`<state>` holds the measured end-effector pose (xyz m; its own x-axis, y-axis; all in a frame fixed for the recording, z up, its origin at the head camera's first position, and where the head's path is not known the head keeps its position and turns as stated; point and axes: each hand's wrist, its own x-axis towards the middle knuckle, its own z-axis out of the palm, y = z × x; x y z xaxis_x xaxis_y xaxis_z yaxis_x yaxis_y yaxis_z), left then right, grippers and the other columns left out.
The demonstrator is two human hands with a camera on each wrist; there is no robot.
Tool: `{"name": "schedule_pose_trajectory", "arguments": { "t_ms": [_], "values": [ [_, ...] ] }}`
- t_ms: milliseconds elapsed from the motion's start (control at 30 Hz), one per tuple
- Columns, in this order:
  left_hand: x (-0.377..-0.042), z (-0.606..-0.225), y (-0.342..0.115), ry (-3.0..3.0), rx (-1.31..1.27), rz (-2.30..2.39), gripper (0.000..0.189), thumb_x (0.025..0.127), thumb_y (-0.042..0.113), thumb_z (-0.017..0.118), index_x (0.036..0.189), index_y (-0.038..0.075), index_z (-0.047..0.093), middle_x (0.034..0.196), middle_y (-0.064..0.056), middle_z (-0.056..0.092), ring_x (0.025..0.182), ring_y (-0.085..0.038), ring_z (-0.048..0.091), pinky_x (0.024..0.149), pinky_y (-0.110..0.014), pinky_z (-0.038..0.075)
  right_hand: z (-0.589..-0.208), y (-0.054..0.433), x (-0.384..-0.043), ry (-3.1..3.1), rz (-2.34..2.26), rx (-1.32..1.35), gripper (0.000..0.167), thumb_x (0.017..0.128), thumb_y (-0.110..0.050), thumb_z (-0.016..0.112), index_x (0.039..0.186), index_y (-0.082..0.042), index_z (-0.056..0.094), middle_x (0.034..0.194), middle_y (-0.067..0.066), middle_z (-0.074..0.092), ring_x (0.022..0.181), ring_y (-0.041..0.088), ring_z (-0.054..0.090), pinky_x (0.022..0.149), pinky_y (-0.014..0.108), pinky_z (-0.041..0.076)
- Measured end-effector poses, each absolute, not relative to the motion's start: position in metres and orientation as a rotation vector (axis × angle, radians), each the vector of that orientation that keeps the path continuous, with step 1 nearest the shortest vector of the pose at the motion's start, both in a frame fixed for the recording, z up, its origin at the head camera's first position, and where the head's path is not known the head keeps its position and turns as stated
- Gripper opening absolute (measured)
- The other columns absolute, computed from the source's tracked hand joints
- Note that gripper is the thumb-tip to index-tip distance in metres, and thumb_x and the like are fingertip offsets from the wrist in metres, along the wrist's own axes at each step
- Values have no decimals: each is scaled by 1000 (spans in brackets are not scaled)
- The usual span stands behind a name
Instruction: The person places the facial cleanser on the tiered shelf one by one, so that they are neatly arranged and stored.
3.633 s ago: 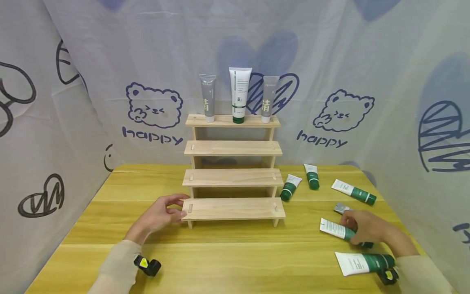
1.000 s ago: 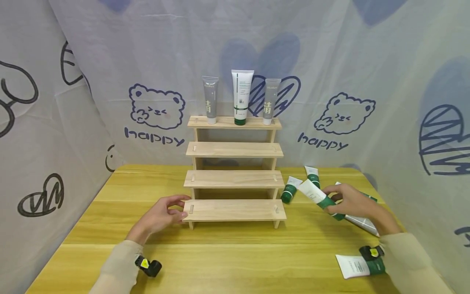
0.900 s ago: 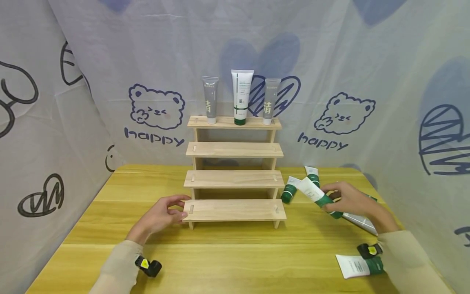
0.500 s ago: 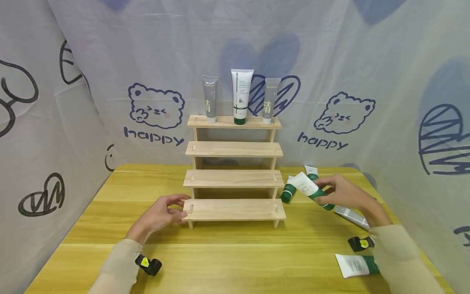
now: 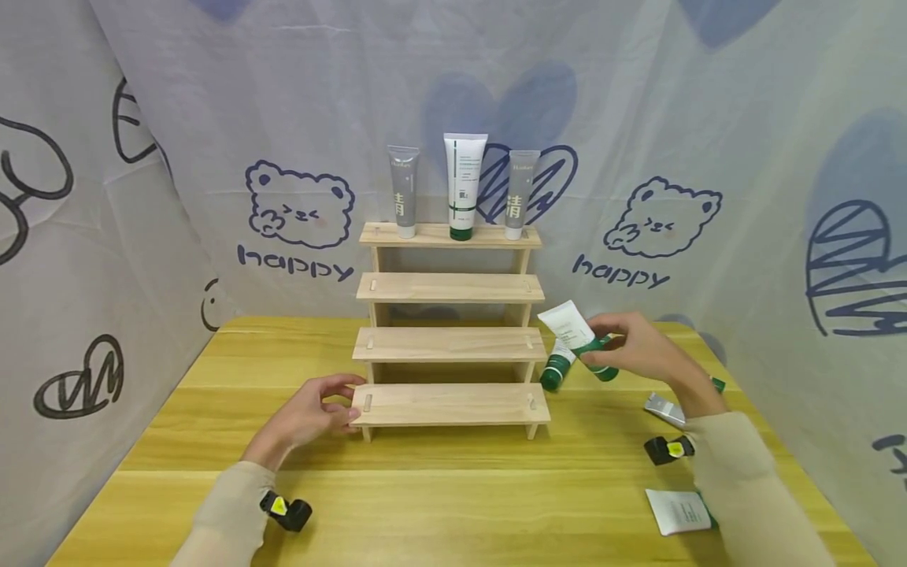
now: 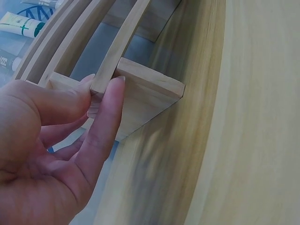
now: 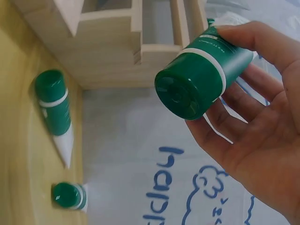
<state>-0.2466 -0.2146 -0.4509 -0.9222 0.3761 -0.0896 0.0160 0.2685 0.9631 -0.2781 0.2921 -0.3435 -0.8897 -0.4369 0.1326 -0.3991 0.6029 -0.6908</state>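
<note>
A wooden four-step display rack [image 5: 453, 344] stands mid-table. My left hand [image 5: 305, 413] pinches the left end of its lowest board [image 6: 123, 49] between thumb and fingers. Right of the rack, my right hand [image 5: 638, 346] holds a white and green squeeze tube [image 5: 567, 324] in the air. The tube is tilted, with its white flat end up and left. In the right wrist view its green cap [image 7: 177, 89] points toward the camera. On the top step a white tube [image 5: 465, 185] stands upright between two grey tubes, one left [image 5: 404, 189] and one right [image 5: 520, 193].
Beneath the held tube, a small green and white tube [image 5: 556, 368] lies beside the rack; another [image 7: 68, 195] lies close by. A silver tube [image 5: 666, 409] and a larger white and green tube [image 5: 678, 512] lie on the right, partly behind my forearm. A printed cloth hangs behind.
My right hand has picked up the white and green tube from the right of the table and carried it up and left toward the rack. The left hand stays on the lowest board.
</note>
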Motion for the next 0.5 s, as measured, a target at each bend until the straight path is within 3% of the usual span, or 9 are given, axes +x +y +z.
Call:
{"name": "schedule_pose_trajectory", "arguments": {
  "t_ms": [500],
  "values": [
    [-246, -452, -214, 2223, 366, 1706, 60, 95, -5, 64, 151, -7, 41, 133, -33, 50, 95, -23, 72, 87, -36, 67, -319, 251, -291, 2838, -1286, -719, 43, 91, -18, 79, 130, -4, 68, 118, 14, 72, 104, 25, 65, 90, 26, 61]
  ]
}}
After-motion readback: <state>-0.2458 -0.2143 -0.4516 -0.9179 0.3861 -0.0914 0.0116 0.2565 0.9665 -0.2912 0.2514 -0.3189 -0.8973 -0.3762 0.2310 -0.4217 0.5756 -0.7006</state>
